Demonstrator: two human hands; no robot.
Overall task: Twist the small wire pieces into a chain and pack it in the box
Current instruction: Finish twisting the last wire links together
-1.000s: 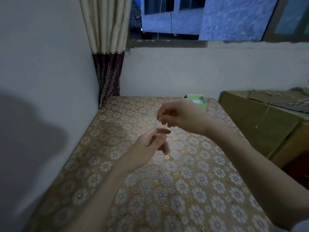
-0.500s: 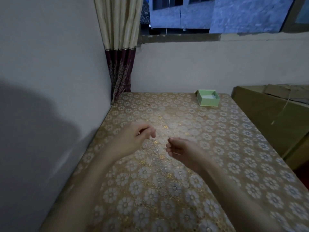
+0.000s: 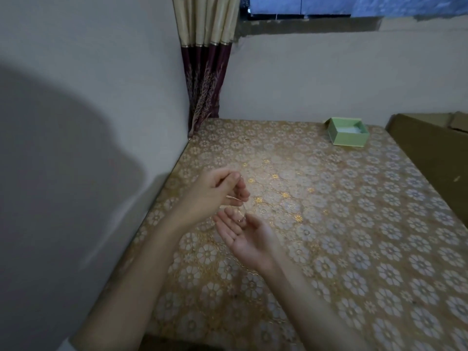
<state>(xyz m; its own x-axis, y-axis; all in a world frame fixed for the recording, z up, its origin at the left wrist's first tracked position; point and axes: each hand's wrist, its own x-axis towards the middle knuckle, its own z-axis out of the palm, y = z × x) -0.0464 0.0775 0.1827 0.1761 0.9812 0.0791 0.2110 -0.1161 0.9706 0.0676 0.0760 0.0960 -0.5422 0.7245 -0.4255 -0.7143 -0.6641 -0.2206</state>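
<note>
My left hand (image 3: pixel 212 193) hovers over the left part of the table with its fingers curled, pinching a thin wire chain (image 3: pixel 240 214) that hangs down from the fingertips. Just below, my right hand (image 3: pixel 247 236) lies palm up with relaxed fingers, and the chain's lower end rests on those fingers. The wire is very fine and hard to make out. A small green box (image 3: pixel 348 134) stands open at the table's far right, well beyond both hands.
The table (image 3: pixel 329 224) has a gold floral cloth and sits in a corner, with a wall on the left and at the back. A curtain (image 3: pixel 206 59) hangs in the corner. A brown cardboard box (image 3: pixel 430 153) borders the table's right side.
The hands came down from in front of the green box to low over the table and shifted left. My right hand turned palm up under the left, which now dangles the chain into it.
</note>
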